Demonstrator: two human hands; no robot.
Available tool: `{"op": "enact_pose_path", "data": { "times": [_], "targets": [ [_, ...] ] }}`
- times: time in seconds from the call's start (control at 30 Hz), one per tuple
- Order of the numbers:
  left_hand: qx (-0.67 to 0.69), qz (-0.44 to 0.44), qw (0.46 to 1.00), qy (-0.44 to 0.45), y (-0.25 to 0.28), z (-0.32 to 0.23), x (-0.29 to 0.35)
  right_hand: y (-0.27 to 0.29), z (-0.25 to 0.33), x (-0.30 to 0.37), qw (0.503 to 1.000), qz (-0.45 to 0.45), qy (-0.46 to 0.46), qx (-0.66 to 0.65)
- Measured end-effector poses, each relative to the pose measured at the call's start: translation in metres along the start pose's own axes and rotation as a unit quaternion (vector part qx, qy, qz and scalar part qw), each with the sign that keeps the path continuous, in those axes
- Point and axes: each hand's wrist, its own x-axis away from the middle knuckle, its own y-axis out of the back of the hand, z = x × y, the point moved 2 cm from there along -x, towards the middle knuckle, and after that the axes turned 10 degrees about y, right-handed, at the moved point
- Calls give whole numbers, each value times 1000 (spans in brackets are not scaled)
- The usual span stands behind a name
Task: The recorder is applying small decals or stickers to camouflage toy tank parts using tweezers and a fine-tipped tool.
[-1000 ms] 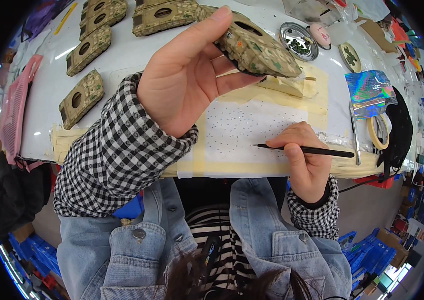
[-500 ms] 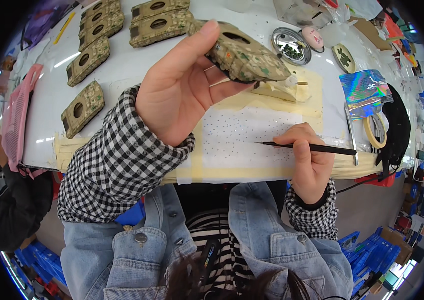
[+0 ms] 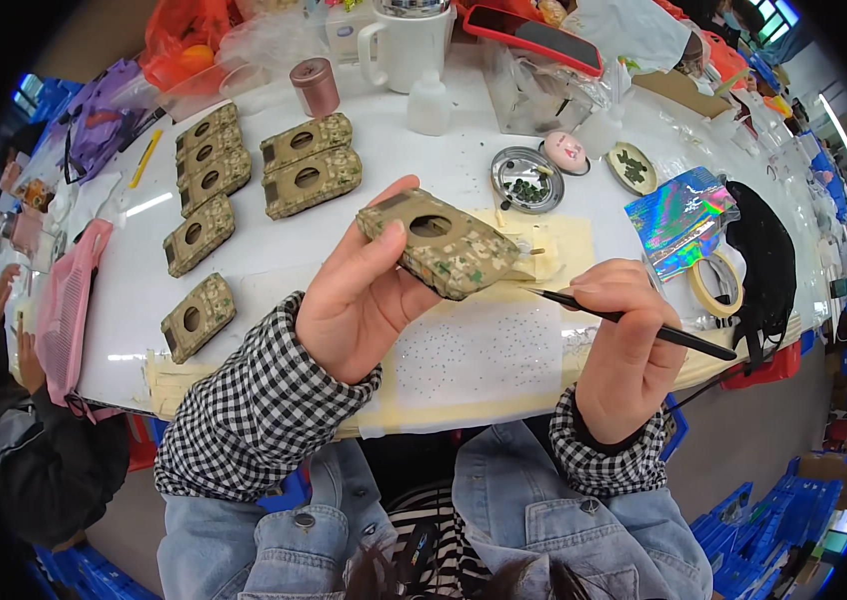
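Note:
My left hand (image 3: 356,320) holds a camouflage-patterned model tank hull (image 3: 464,246) above the table, its round top opening facing up. The thumb rests on the upper face and the fingers support it from beneath. In my right hand (image 3: 628,350) is a pair of slim black tweezers (image 3: 666,333), pinched between thumb and fingers. Their fine tip points left, close to the hull's right end; whether it grips anything is too small to tell. Below lies a white sheet (image 3: 474,365) dotted with tiny dark specks, edged by yellow tape.
Several matching hulls (image 3: 199,318) stand at left. A round metal dish (image 3: 529,182) and a pale oval dish (image 3: 632,168) hold small green parts. Rightward lie a shiny holographic pouch (image 3: 682,215) and a tape roll (image 3: 715,283). A white mug (image 3: 409,50) stands at the back.
The hull has come lower and nearer, its top now turned toward me. My right hand has lifted the tweezers off the sheet toward the hull. The view has tilted up.

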Motion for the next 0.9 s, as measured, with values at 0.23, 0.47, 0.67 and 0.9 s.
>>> {"op": "enact_pose_path", "data": {
  "times": [0.23,0.47,0.67,0.9],
  "targets": [
    [-46,-13,999,11,-5,1,3,-15,-1,-2,999,44,-12,-28],
    [-34,-12,999,12,-6,1,2,-20,-1,-3,998,53,-22,-39],
    [-40,-16,999,14,-7,1,2,-19,-3,-3,997,67,-23,-24],
    [-42,-19,999,13,-5,2,2,-20,-3,-3,997,71,-25,-25]
  ]
}}
